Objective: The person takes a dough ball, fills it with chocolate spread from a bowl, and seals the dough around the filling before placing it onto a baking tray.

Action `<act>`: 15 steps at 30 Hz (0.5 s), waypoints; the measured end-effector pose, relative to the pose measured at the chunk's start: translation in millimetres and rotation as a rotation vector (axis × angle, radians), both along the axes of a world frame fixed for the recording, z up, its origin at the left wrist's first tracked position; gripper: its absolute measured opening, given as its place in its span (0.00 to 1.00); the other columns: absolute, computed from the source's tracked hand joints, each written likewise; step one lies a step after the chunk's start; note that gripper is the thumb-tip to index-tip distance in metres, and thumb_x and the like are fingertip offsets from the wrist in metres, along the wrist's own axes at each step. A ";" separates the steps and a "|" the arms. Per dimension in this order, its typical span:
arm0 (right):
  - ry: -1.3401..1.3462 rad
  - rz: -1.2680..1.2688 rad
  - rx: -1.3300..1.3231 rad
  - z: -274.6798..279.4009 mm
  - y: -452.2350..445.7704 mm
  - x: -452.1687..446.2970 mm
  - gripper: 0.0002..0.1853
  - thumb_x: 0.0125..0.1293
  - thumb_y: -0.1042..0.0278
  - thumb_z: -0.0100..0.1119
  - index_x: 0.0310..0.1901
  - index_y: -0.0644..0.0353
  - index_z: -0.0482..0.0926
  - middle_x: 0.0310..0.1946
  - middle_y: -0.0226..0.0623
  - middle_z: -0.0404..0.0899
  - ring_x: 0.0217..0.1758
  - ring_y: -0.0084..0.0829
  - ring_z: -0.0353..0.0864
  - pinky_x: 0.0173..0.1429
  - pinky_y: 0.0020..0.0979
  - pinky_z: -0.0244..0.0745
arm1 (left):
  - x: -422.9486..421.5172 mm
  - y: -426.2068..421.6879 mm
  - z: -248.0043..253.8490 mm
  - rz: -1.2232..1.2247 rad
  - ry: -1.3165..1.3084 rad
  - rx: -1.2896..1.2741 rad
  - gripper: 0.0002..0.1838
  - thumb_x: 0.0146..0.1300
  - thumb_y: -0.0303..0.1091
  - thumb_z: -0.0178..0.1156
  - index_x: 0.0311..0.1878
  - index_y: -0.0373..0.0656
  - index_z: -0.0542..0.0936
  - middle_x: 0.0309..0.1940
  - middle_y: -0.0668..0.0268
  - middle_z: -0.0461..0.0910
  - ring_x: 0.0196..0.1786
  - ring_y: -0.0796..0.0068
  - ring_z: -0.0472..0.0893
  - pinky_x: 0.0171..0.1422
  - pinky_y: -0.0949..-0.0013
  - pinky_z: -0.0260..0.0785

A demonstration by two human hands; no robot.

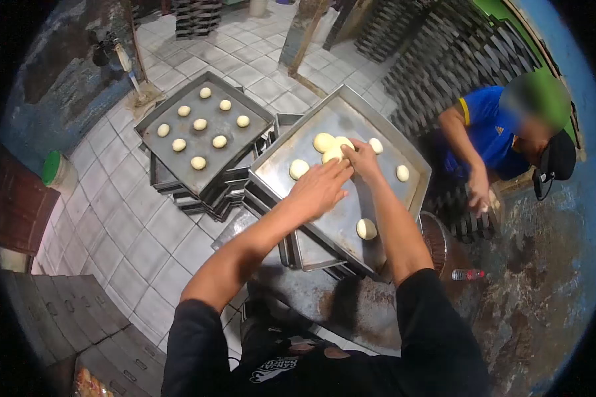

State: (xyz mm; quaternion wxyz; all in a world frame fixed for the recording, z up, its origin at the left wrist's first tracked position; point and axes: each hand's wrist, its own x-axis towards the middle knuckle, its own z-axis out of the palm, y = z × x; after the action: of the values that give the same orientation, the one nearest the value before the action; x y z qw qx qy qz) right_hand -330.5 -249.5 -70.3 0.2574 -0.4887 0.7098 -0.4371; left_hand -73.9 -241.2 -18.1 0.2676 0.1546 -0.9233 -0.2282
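Pale yellow dough balls lie on the near metal baking tray (391, 142). Several are clustered together toward its upper middle, among them a dough ball (323, 141) that touches its neighbours. My right hand (362, 161) is at the right of this cluster, its fingers closed on a dough ball (341, 143). Stretched out over the tray, my left hand (319, 188) has its fingertips at the lower side of the cluster and its thumb apart. Left of that hand lies a single dough ball (298, 169); another dough ball (366, 229) is near the front edge.
A second tray (228, 149) with spaced dough balls tops a stack at the left. On the right, a person in a blue shirt (485, 126) works with a hand (480, 192) lowered. Stacked dark trays (437, 73) stand behind. A small bottle (468, 274) lies at right.
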 end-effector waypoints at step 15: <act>0.621 -0.428 -0.448 140.1 372.8 79.0 0.13 0.65 0.67 0.69 0.47 0.65 0.84 0.42 0.46 0.83 0.42 0.41 0.85 0.47 0.35 0.78 | -113.0 267.2 52.9 -0.196 0.655 1.559 0.20 0.83 0.45 0.46 0.50 0.37 0.78 0.42 0.65 0.82 0.45 0.77 0.80 0.52 0.68 0.74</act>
State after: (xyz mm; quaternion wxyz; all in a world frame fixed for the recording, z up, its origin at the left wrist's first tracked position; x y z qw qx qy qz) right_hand -251.5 123.3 69.8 -0.1770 -0.4826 0.7265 -0.4560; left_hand -186.9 26.0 34.7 0.3174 0.1401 -0.3872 -0.8542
